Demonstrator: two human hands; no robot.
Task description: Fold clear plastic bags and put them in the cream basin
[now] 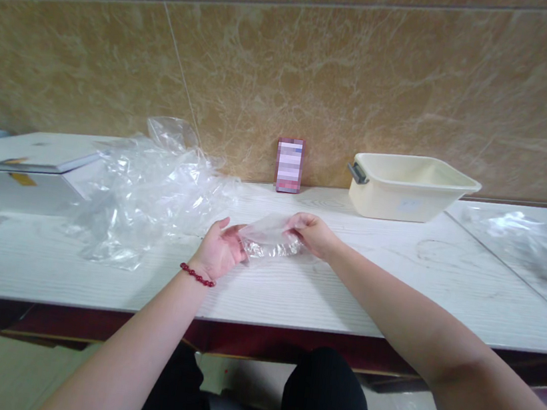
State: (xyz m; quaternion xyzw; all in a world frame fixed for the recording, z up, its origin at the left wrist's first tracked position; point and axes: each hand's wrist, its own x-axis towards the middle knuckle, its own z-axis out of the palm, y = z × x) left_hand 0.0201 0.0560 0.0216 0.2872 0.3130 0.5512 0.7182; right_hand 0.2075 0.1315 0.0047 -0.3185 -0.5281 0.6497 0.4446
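A small clear plastic bag [271, 240] is stretched between my hands, just above the white table. My right hand [317, 236] pinches its right end between thumb and fingers. At the other end, my left hand [223, 250] is turned palm up with its thumb apart and fingers extended. The bag's left edge lies against those fingers, and the fingertips are partly hidden by it. A red bead bracelet [197, 276] circles my left wrist.
A heap of clear plastic bags [150, 182] lies left of my hands, against a white box [19, 185]. A cream plastic bin [400, 200] and a phone-like upright object [289, 165] stand near the wall. More clear plastic [540, 243] lies far right on the white table [281, 300].
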